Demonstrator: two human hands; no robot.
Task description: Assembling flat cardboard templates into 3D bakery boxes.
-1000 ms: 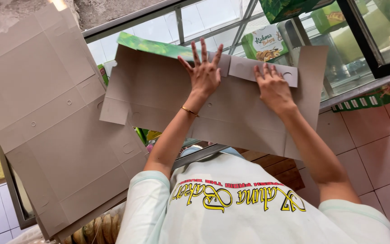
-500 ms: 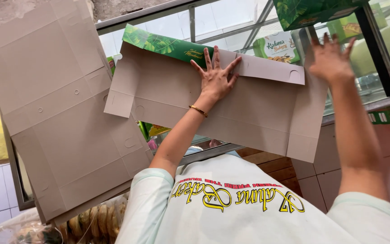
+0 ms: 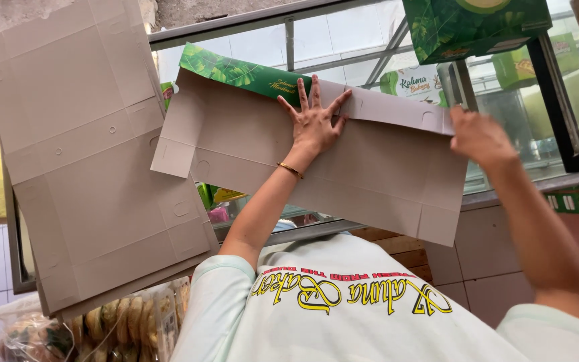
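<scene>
My left hand [image 3: 313, 124] lies flat, fingers spread, pinning the unfolded cardboard box blank [image 3: 370, 171] on the glass bench [image 3: 504, 184]. My right hand [image 3: 480, 137], at three o'clock, curls on the blank's edge flap; I cannot tell if it grips. Uneven pressing could crease the fold crooked, or slide the blank away.

Right hand [image 3: 480, 137] motion-blurred, fingers not resolvable; can't tell whether it grips the flat carton blank [image 3: 370, 174]. Green box [image 3: 477, 27] top cut by frame edge. Stack of cardboard sheets [image 3: 88, 154] hides the wall behind. Bagged snacks [image 3: 122, 325] bottom-left partly covered, cropped.
</scene>
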